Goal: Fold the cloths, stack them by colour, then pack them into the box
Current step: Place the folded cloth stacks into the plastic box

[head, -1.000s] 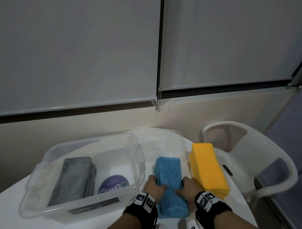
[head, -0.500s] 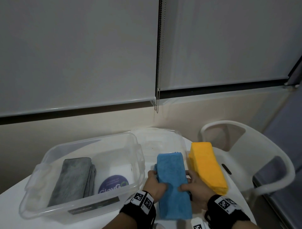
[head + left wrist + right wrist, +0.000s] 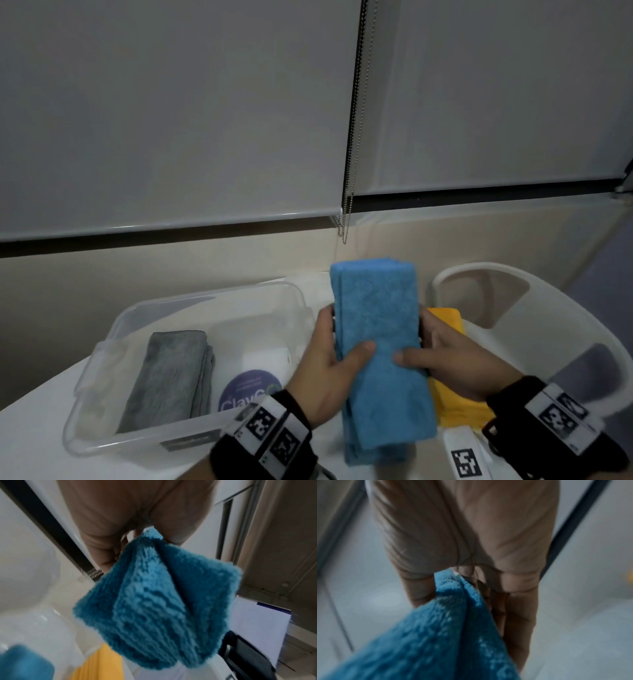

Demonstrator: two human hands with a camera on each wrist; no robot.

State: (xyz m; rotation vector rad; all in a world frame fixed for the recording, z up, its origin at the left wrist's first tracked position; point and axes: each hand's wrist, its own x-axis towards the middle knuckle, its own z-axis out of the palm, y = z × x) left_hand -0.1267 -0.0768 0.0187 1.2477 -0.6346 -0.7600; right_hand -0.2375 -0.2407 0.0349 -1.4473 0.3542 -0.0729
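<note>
A stack of folded blue cloths (image 3: 380, 342) is held up above the table between both hands. My left hand (image 3: 329, 370) grips its left side, thumb on top, and my right hand (image 3: 442, 363) grips its right side the same way. The wrist views show the blue cloths (image 3: 154, 601) (image 3: 436, 635) pinched between thumb and fingers. A clear plastic box (image 3: 102, 359) stands at the left with folded grey cloths (image 3: 168, 377) along its left side. A stack of yellow cloths (image 3: 452, 407) lies on the table under my right hand, mostly hidden.
A white plastic chair (image 3: 548, 325) stands close on the right. The box's clear lid (image 3: 318, 284) lies behind the blue stack. A round purple label (image 3: 246, 390) shows on the box floor. The white table (image 3: 34, 445) edge runs at the front left; wall and blinds behind.
Both hands have lifted the blue stack off the table, raising it up and toward me; it now covers most of the yellow stack. The head view has tipped closer.
</note>
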